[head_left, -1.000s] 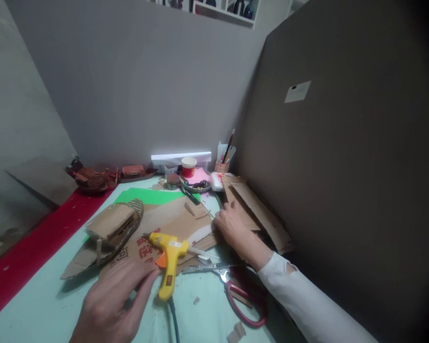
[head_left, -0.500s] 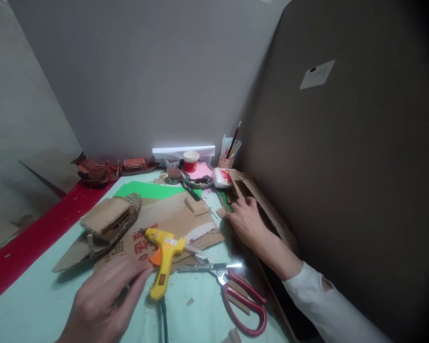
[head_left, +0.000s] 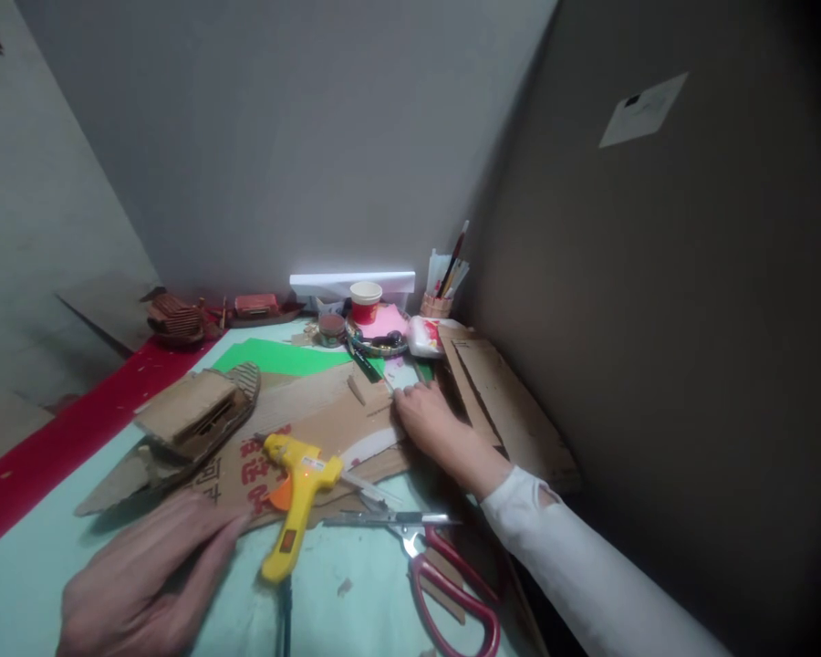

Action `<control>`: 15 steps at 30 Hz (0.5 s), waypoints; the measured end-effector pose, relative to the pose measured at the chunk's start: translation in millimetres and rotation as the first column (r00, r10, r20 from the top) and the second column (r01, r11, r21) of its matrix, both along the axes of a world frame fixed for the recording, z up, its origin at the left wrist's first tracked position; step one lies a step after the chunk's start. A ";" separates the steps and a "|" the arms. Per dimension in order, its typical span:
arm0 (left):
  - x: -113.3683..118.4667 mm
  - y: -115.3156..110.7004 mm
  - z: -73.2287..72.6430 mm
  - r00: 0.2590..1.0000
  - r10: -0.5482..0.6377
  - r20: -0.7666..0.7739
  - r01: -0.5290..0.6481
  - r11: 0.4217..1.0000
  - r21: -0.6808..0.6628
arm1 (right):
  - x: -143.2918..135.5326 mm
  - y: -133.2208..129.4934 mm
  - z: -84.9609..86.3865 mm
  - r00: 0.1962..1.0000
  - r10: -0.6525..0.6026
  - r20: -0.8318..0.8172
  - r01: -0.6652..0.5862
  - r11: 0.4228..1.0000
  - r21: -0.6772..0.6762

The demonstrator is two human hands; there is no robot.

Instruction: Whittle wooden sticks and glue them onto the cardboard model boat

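My left hand is at the lower left, thumb and fingers pinched together near the front edge of a printed cardboard sheet. What it pinches, if anything, is hidden. My right hand is at the sheet's right edge with its fingers curled down; anything under them does not show. Between the hands a yellow hot glue gun lies with its nozzle to the upper left. Red-handled scissors lie to its right. Left of the gun, a cardboard model boat rests partly on the sheet.
Cardboard pieces lean along the right wall. At the back are a paper cup, a pen holder, a white packet and green paper. Painted model boats stand at the back left.
My right hand has moved left, from the cardboard by the wall to the sheet's right edge. That cardboard now lies flatter. My left hand has shifted left, away from the glue gun.
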State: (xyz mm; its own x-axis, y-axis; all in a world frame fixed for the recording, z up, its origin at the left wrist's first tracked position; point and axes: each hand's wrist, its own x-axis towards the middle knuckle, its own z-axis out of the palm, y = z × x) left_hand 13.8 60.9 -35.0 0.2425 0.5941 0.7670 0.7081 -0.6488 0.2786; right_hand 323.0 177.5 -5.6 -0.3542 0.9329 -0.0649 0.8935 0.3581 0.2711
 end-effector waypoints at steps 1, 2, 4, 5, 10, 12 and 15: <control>0.5 -0.5 0.6 1.000 0.005 -0.001 -0.005 1.000 0.017 | -1.4 2.0 -1.5 1.000 -0.007 -0.009 0.007 1.000 -0.007; 1.5 -1.1 2.0 1.000 0.002 -0.008 -0.002 0.999 0.034 | -2.9 3.7 -2.4 1.000 -0.017 -0.017 0.017 1.000 -0.012; 5.1 -2.5 7.4 1.000 -0.007 -0.020 0.009 0.996 0.089 | -6.3 6.6 -2.7 0.998 -0.050 -0.034 0.050 0.999 -0.015; 7.2 -3.4 11.0 0.999 -0.019 -0.035 0.023 0.993 0.113 | -8.1 8.1 -2.4 0.996 -0.074 -0.042 0.073 0.997 -0.015; 14.8 -10.8 30.7 0.991 -0.122 -0.055 0.131 0.972 0.197 | -14.3 19.0 1.1 0.963 -0.256 -0.083 0.254 0.967 -0.031; 16.7 -14.1 37.3 0.978 -0.191 -0.088 0.206 0.957 0.203 | -15.9 23.7 3.5 0.939 -0.330 -0.103 0.325 0.944 -0.058; 19.9 -17.0 45.1 0.967 -0.248 -0.060 0.255 0.951 0.176 | -19.4 28.3 7.7 0.895 -0.425 -0.131 0.416 0.905 -0.094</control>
State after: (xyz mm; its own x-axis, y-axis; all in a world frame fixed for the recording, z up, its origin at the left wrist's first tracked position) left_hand 33.7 43.9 10.1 0.3960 0.3629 0.8435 0.5229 -0.8442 0.1177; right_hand 303.6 205.7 2.2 0.0605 0.9926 -0.1052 0.9920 -0.0481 0.1165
